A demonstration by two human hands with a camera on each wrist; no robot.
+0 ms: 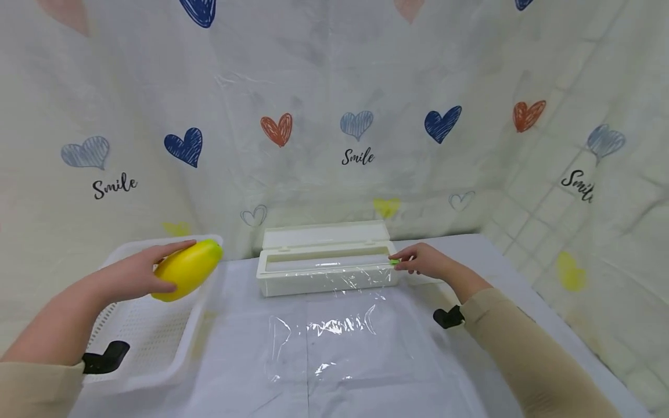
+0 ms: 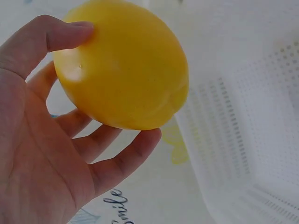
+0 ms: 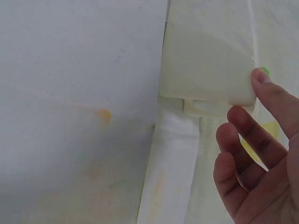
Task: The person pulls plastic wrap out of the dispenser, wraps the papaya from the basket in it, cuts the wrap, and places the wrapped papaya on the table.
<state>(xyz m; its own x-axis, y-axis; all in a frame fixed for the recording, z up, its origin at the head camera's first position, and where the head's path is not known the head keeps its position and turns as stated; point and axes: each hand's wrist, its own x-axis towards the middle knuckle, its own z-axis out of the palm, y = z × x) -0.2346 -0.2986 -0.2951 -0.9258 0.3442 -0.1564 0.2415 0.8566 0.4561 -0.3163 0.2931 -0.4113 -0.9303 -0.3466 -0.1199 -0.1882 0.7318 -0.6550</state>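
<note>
My left hand [image 1: 137, 273] grips a yellow papaya [image 1: 189, 270] with a green tip, raised over the white basket. In the left wrist view the thumb lies on one side of the papaya [image 2: 124, 65] and the fingers curl under the other. At the right end of a white cling film dispenser [image 1: 326, 280], my right hand [image 1: 424, 261] pinches a small green slider [image 1: 394, 262]. The dispenser's lid [image 1: 326, 234] stands raised and a white roll [image 1: 319, 264] lies inside. Clear film [image 1: 340, 342] stretches from its front over the table. In the right wrist view, the thumb partly hides the slider [image 3: 265, 70].
The white perforated basket [image 1: 148, 337] stands on the left of the table, its right rim near the film. A heart-printed curtain [image 1: 313, 69] hangs right behind the dispenser and along the right side. White sheeting covers the table [image 1: 235, 348].
</note>
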